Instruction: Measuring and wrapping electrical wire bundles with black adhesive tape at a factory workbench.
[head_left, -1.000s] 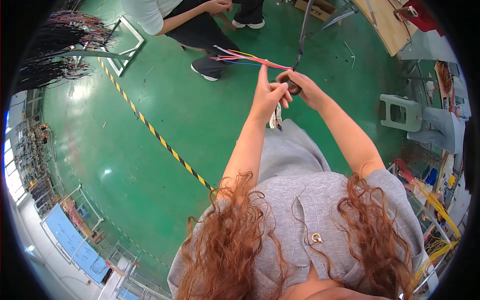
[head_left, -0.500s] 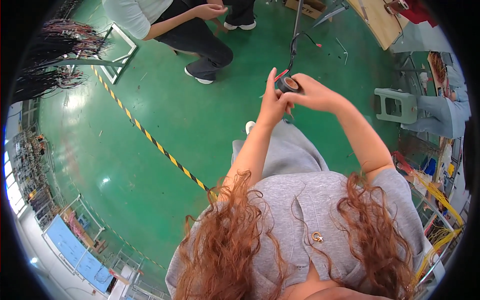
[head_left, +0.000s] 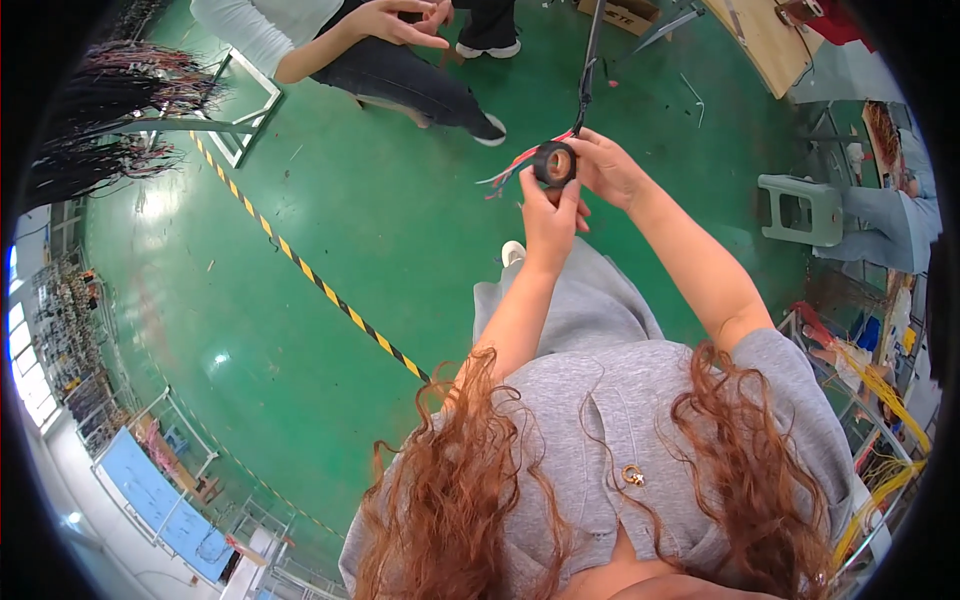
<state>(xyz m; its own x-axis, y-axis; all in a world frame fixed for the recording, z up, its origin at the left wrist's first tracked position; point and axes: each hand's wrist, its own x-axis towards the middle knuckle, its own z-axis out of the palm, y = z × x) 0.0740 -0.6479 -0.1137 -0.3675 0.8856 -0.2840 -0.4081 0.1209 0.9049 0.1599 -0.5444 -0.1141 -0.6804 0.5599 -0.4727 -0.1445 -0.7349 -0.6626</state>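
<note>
A roll of black tape [head_left: 544,163] is gripped by my left hand [head_left: 548,228], its thumb and fingers closed on the lower side and its round core facing up. Just to the right, my right hand [head_left: 612,176] has its fingertips closed at a black-wrapped wire bundle [head_left: 587,92], right behind the roll. Loose red, white and dark wire ends [head_left: 508,174] fan out leftward from the bundle, behind the tape. Part of the right hand's grip is hidden by the roll.
Across from me a person [head_left: 350,50] sits with hands together. A green stool [head_left: 806,212] stands at right beside another person. A wooden table [head_left: 760,45] is far right. Hanging wire bundles [head_left: 120,90] and a white frame [head_left: 262,115] lie left, near striped floor tape [head_left: 300,258].
The tape roll has moved slightly up and left, and my left hand now grips it. My right hand has shifted to the bundle. The wire ends show more. The seated person's leg and hands moved.
</note>
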